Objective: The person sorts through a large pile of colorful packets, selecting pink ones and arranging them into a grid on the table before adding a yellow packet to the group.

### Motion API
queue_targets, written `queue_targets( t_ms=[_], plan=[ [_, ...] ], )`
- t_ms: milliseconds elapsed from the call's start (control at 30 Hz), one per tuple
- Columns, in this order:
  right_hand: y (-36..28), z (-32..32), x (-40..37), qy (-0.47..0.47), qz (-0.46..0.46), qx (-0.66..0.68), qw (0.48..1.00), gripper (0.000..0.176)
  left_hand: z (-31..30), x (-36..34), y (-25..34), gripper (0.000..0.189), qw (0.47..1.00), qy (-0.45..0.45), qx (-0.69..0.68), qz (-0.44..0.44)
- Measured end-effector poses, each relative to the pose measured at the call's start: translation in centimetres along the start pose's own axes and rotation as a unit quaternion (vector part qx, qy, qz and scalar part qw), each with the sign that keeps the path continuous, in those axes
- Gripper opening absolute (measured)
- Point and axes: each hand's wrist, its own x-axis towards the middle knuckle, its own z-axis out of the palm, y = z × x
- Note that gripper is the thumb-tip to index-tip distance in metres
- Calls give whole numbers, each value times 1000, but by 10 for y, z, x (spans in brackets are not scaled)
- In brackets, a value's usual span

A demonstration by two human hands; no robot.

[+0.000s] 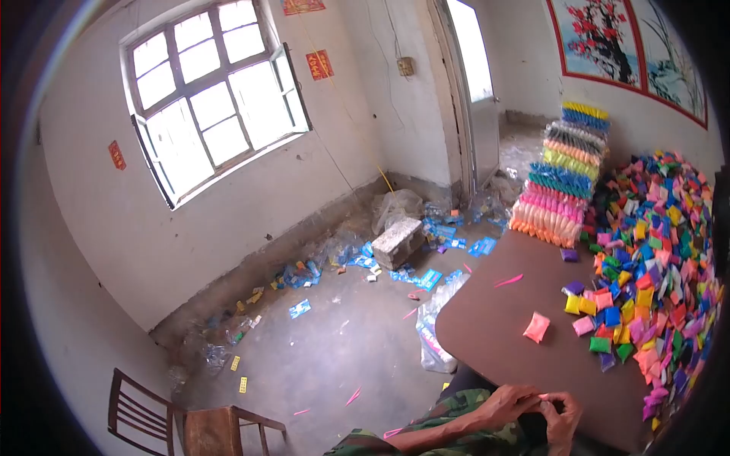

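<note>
My left hand (508,404) and my right hand (562,419) meet at the near edge of the brown table (498,357). Both have curled fingers, with the fingertips pinched together. Whatever they may hold between them is too small or hidden to make out. A salmon-pink packet (536,327) lies by itself on the tabletop, beyond my hands. To the right spreads a big heap of small colourful packets (646,296). A pink strip (509,280) rests near the table's far left edge.
Bundled colourful packs form a tall stack (559,178) at the table's far end. A clear plastic bag (435,334) hangs beside the table's left edge. On the floor are a pale block (398,242), blue wrappers (300,308) and a wooden chair (213,431).
</note>
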Motion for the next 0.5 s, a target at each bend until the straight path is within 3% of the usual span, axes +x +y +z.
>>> queue_targets(
  t_ms=[100, 200, 300, 333, 433, 500],
  plan=[
    [4, -3, -3, -15, 97, 26, 995, 42, -6, 1, 8, 23, 1000, 7, 9, -24],
    [-14, 19, -14, -1, -12, 52, 999, 43, -2, 5, 19, 27, 996, 46, -50, -61],
    [4, 26, -19, 100, 142, 132, 976, 43, 13, 4, 16, 29, 988, 85, -123, -35],
    [5, 28, -16, 124, 113, 133, 977, 43, 9, 3, 16, 32, 993, 18, -110, -48],
    [-9, 32, -15, 134, 90, 136, 977, 43, 36, -7, -5, 35, 976, 45, -208, -42],
    [22, 20, -13, 128, 100, 147, 976, 43, 38, -8, -25, 38, 975, 3, -210, -65]
  ],
)
